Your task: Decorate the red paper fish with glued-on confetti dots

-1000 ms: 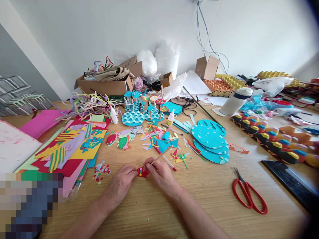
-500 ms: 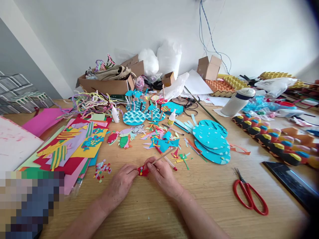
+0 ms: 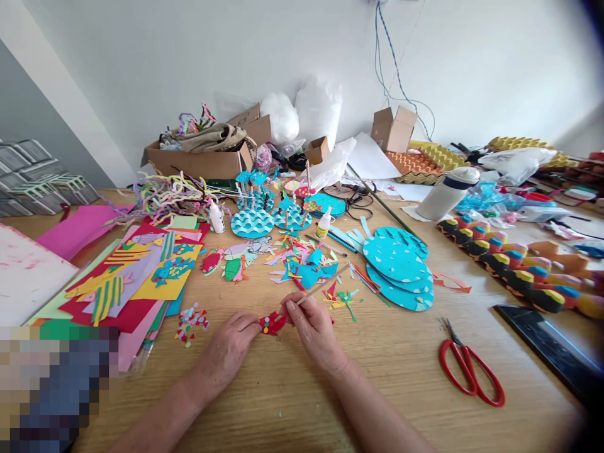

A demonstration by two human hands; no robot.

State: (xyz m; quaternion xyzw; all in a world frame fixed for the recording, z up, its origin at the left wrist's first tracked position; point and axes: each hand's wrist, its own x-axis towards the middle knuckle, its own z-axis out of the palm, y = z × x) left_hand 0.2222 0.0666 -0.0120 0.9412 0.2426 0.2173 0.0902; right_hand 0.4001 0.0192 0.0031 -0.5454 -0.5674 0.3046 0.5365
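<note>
Wooden table [image 3: 391, 384] is carrying everything. Big cardboard box [image 3: 189, 162] is sitting at the back edge, left of centre, flaps open; it's holding folded beige cloth [image 3: 212, 139] plus other items too jumbled to name. Coloured paper stack [image 3: 136, 319] is lying toward the left edge, fish cutouts [image 3: 177, 272] resting on top. Smaller open box [image 3: 383, 129] is standing near the back edge, right of centre; can't see inside. Turquoise discs [image 3: 394, 255] are overlapping right of centre. White flask [image 3: 443, 198] is standing behind them, lid on.

Hands are working near the front edge, about mid-width. Left hand [image 3: 231, 343] is holding the same spot as half a second ago, fingers pinching. Right hand [image 3: 311, 327] is the one changing: it's shifting slightly right, fingers closed on a thin stick [image 3: 325, 284], whose far end is now reaching further toward the back right.

Red scissors [image 3: 472, 371] are lying toward the front right corner, blades pointing to the back. Red paper fish [image 3: 271, 324] is sitting between the hands, left end in the left fingertips; its right end is now showing more. Tiny paper dots [image 3: 192, 321] are lying loose left of the left hand.
</note>
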